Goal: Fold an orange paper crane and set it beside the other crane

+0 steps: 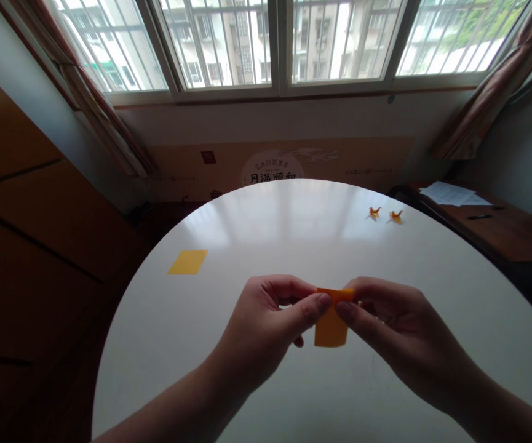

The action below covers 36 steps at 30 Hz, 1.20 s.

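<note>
Daylight from a barred window (229, 49) falls across a round white bench (155, 344), with a brown wooden cabinet (26, 240) at the far left. On the bench's left side a yellow sheet (187, 262) lies flat, set apart from the hands, probably so that it stays uncreased and out of their way. Nearer the middle, the left hand (270, 317) has its grip pinched on an orange paper (331, 331), thumb flat on the near face and forefinger behind the upper edge, parted only by the paper's thickness. That piece hangs between the two hands, near face toward the wearer, likely so its edges can be watched; its lower end is loose and slightly bowed. From the other side, the right hand (385, 317) pinches it likewise, thumb tip near the left one, which should steady the upper part evenly. Farther back on the right, two small folded orange figures (395, 216) stand side by side, presumably placed there to avoid being knocked; beyond them, white papers (450, 193) rest on a brown side table (519, 231).
</note>
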Available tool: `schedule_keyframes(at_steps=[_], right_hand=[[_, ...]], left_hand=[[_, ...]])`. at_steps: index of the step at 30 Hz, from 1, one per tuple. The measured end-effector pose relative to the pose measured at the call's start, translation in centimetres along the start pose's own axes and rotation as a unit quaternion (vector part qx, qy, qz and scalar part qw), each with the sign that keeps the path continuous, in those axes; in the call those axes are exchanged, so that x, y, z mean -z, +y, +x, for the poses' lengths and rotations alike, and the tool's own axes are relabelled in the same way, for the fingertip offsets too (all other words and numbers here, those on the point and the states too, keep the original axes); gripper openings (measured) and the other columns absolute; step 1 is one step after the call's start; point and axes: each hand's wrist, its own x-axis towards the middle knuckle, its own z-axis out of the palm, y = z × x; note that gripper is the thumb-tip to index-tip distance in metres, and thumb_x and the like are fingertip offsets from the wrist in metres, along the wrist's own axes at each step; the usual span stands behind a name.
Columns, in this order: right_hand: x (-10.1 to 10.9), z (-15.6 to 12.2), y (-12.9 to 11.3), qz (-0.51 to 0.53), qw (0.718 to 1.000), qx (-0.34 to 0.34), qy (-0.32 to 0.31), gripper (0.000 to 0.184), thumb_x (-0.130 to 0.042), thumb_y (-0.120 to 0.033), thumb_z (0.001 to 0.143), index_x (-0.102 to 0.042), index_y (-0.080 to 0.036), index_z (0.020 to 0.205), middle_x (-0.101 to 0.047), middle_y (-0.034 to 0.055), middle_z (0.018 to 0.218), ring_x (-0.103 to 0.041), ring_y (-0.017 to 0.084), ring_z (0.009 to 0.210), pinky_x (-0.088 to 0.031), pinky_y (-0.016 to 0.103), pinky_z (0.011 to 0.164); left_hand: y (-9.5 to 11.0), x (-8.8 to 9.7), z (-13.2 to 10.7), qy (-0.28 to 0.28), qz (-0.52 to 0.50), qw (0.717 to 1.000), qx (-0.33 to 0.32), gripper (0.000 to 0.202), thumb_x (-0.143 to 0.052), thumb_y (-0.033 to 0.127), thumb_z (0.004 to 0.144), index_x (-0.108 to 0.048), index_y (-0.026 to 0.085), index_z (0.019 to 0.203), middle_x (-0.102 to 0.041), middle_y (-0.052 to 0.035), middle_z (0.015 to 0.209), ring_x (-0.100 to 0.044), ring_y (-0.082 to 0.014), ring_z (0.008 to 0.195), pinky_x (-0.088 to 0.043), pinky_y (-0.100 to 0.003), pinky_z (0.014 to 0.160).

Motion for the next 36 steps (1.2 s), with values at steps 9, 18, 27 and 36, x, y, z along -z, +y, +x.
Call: schedule_keyframes(at_steps=[9, 18, 27, 36], right_hand=[[0.03, -0.06, 0.05, 0.001, 1.0, -0.003, 0.0, 0.027, -0.063, -0.042, 0.092, -0.068, -0.019, 0.078, -0.065, 0.0038, 0.074, -0.061, 0.017, 0.071, -0.046, 0.025, 0.058], [0.07, -0.04, -0.14, -0.017, 1.0, 0.005, -0.004, 0.03, -0.062, -0.043, 0.092, -0.07, -0.019, 0.077, -0.066, 0.0046, 0.074, -0.062, 0.018, 0.071, -0.048, 0.026, 0.058], [0.1, 0.19, 0.0, -0.006, 1.0, 0.014, 0.006, 0.02, -0.066, -0.039, 0.09, -0.069, -0.02, 0.084, -0.067, 0.0034, 0.079, -0.061, 0.016, 0.068, -0.048, 0.023, 0.057], [-0.24, 0.26, 0.16, 0.016, 0.999, 0.027, 0.03, 0.012, -0.07, -0.033, 0.088, -0.067, -0.022, 0.092, -0.066, 0.002, 0.087, -0.059, 0.012, 0.066, -0.048, 0.02, 0.054]], left_hand=[[-0.01, -0.07, 0.16, 0.005, 0.01, 1.0, 0.003, 0.017, -0.081, 0.03, 0.072, -0.075, 0.015, 0.071, -0.067, -0.0022, 0.065, -0.053, -0.0091, 0.054, -0.043, -0.017, 0.045], [-0.14, -0.16, 0.26, 0.008, 0.004, 1.0, -0.002, 0.017, -0.081, 0.03, 0.072, -0.075, 0.014, 0.072, -0.067, -0.0028, 0.065, -0.053, -0.0091, 0.054, -0.043, -0.017, 0.045], [-0.21, -0.09, 0.22, 0.005, 0.03, 0.999, -0.018, 0.017, -0.078, 0.032, 0.078, -0.077, 0.015, 0.077, -0.07, -0.0039, 0.068, -0.056, -0.0102, 0.057, -0.044, -0.017, 0.047], [0.17, -0.66, -0.16, 0.048, 0.103, 0.986, -0.121, 0.003, -0.08, 0.019, 0.074, -0.079, 0.017, 0.074, -0.072, -0.0043, 0.076, -0.063, -0.0125, 0.062, -0.048, -0.018, 0.05]])
